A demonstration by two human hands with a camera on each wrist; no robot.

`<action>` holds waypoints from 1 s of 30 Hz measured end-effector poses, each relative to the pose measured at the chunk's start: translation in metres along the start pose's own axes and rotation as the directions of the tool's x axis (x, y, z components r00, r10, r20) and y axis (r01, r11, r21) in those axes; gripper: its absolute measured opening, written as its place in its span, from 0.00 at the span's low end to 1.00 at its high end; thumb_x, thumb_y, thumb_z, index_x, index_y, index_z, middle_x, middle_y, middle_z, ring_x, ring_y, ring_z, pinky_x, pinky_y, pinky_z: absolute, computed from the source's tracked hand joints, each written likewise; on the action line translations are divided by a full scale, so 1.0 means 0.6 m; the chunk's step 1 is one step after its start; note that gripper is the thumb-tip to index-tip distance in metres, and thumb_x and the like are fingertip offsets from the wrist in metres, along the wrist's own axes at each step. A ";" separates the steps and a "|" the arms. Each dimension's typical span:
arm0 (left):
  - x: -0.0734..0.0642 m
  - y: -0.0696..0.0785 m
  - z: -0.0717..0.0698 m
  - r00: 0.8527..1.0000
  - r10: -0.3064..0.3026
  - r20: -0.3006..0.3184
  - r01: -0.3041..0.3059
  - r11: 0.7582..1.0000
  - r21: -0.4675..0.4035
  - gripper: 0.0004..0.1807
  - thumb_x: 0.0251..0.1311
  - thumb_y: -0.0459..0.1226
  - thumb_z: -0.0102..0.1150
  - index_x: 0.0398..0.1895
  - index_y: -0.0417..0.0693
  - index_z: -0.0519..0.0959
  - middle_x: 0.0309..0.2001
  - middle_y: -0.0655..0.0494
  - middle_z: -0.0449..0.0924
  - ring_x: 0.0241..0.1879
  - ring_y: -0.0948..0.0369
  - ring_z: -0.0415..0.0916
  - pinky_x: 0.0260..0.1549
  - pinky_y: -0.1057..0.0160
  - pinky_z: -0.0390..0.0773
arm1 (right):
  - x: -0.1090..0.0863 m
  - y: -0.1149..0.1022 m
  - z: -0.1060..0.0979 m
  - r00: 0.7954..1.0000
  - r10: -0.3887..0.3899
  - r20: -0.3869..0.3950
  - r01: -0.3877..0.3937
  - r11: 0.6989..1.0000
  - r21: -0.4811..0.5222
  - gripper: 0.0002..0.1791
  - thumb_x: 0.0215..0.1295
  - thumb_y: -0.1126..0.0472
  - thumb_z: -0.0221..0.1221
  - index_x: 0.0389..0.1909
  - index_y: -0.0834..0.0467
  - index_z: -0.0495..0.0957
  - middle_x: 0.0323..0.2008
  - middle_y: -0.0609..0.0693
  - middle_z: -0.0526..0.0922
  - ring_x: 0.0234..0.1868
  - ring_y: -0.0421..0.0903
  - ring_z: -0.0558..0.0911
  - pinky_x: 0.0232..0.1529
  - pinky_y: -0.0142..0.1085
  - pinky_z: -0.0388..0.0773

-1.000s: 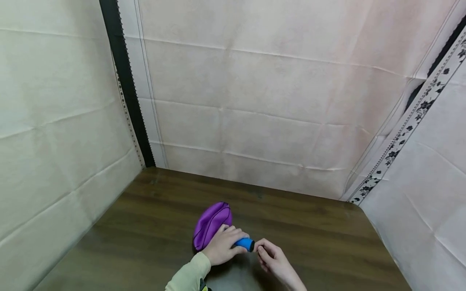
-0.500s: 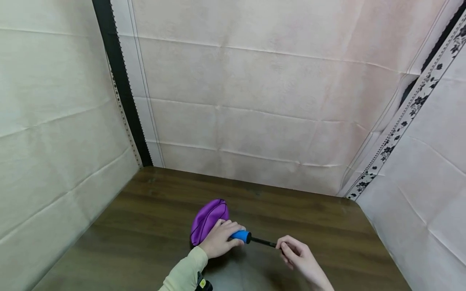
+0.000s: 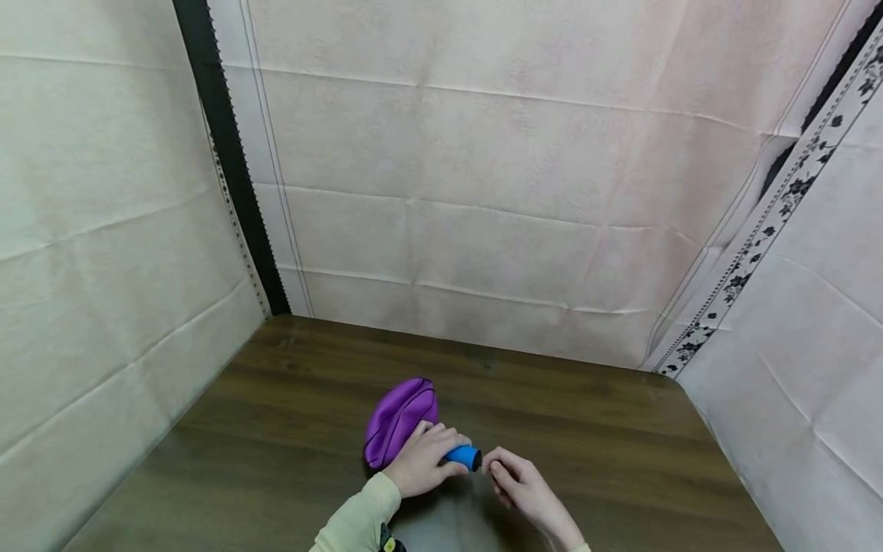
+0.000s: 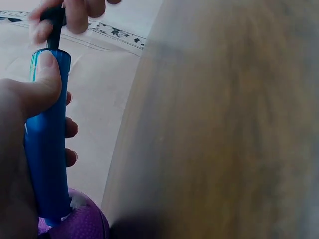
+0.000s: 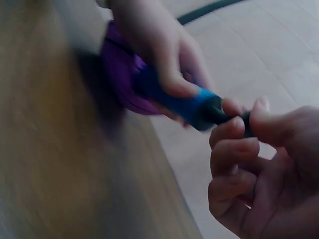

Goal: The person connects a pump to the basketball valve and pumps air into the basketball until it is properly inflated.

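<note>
A blue hand pump (image 3: 465, 458) lies across my left hand (image 3: 422, 463), whose fingers and thumb grip its barrel. One end of the pump meets a purple, partly collapsed ball (image 3: 395, 431) with dark seams; in the left wrist view, the pump's narrow tip (image 4: 53, 221) touches the ball, but I cannot tell how deep it sits. My right hand (image 3: 522, 491) pinches the black plunger handle (image 5: 247, 123) between thumb and fingers. Only a short piece of the black rod (image 4: 53, 41) shows outside the barrel. My left hand hides much of the barrel in the head view.
The work takes place over a brown wood-grain table (image 3: 310, 429). Creased pale cloth walls (image 3: 483, 192) enclose it at the back and both sides. A black strip (image 3: 237, 169) runs up the back left corner, and a floral border (image 3: 752, 261) lines the right one.
My right hand pulled the plunger out to the right, showing a long black rod, then moved back left, pushing it in near the barrel. My left hand and the ball stay almost in place.
</note>
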State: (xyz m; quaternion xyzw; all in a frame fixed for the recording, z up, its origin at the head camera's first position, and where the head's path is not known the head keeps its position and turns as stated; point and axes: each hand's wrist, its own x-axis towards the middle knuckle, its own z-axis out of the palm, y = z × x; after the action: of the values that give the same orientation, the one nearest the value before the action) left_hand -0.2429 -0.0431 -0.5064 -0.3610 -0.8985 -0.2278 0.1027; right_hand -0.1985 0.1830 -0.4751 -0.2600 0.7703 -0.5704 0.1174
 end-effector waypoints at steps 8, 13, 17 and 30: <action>-0.008 -0.015 -0.007 1.000 -0.015 0.001 0.015 0.997 -0.076 0.21 0.65 0.57 0.51 0.54 0.59 0.77 0.43 0.68 0.79 0.42 0.68 0.72 0.53 0.59 0.63 | 0.010 -0.007 0.015 0.992 0.103 -0.067 -0.104 0.994 -0.023 0.20 0.75 0.51 0.46 0.44 0.67 0.73 0.19 0.50 0.68 0.16 0.32 0.66 0.19 0.26 0.65; -0.008 -0.019 -0.010 0.998 -0.051 -0.026 0.049 0.995 -0.086 0.21 0.65 0.56 0.51 0.54 0.59 0.77 0.46 0.67 0.80 0.46 0.66 0.73 0.53 0.57 0.64 | -0.023 -0.020 -0.020 0.989 0.110 -0.100 -0.101 0.991 0.089 0.22 0.76 0.53 0.45 0.46 0.72 0.70 0.21 0.43 0.69 0.18 0.33 0.67 0.17 0.29 0.65; -0.002 -0.016 -0.013 0.997 -0.071 -0.041 0.067 0.993 -0.101 0.19 0.66 0.56 0.51 0.54 0.61 0.76 0.47 0.66 0.80 0.46 0.66 0.73 0.53 0.57 0.64 | -0.051 -0.034 -0.051 0.984 0.034 -0.174 -0.019 0.996 0.089 0.17 0.77 0.59 0.43 0.44 0.72 0.69 0.20 0.43 0.68 0.18 0.33 0.66 0.14 0.37 0.62; 0.007 -0.008 -0.001 0.998 -0.056 0.011 0.056 0.998 -0.033 0.20 0.65 0.55 0.52 0.55 0.59 0.76 0.46 0.67 0.79 0.44 0.67 0.70 0.55 0.56 0.63 | -0.044 0.001 -0.061 0.996 -0.082 -0.029 0.084 0.993 0.086 0.14 0.77 0.65 0.40 0.44 0.75 0.66 0.19 0.58 0.64 0.15 0.40 0.63 0.14 0.38 0.62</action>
State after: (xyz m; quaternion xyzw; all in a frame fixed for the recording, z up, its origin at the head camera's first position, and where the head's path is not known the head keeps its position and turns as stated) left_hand -0.2492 -0.0438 -0.5062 -0.3384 -0.9048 -0.2439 0.0857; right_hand -0.1937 0.2269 -0.4668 -0.2791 0.7345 -0.6112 0.0952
